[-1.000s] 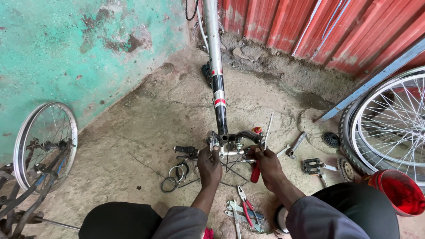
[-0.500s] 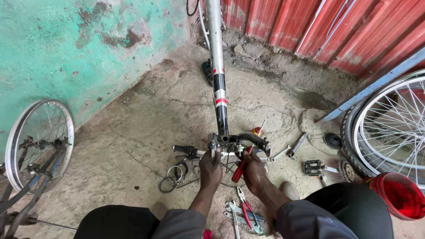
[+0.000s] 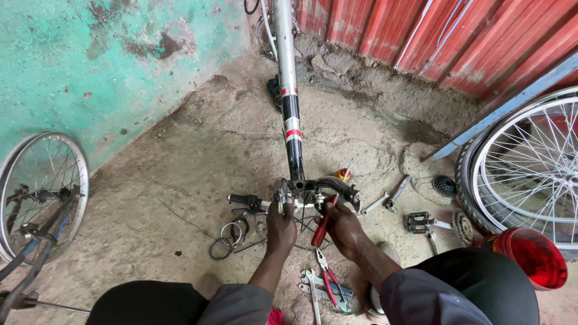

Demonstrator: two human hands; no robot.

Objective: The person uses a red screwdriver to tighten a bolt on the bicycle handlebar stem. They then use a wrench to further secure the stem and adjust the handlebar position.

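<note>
A bicycle frame (image 3: 291,108) lies on the concrete floor with its handlebar (image 3: 313,188) toward me. My left hand (image 3: 280,225) grips the handlebar near the brake lever, left of the stem. My right hand (image 3: 343,227) holds a red-handled screwdriver (image 3: 323,224), its tip pointing up at the handlebar clamp. A black grip (image 3: 244,200) sticks out to the left of my left hand. Red-handled pliers (image 3: 328,281) and a spanner (image 3: 311,289) lie on the floor between my knees.
A bicycle wheel (image 3: 39,192) leans at the left by the green wall. Another wheel with a tyre (image 3: 530,168) stands at the right, next to a red bucket (image 3: 530,256). Spanners (image 3: 391,195), a pedal (image 3: 418,221), sprockets (image 3: 444,185) and coiled cable (image 3: 227,238) lie around.
My right hand has drawn the screwdriver in from the right and tilted it, so its tip now meets the handlebar clamp. My left hand has stayed on the handlebar.
</note>
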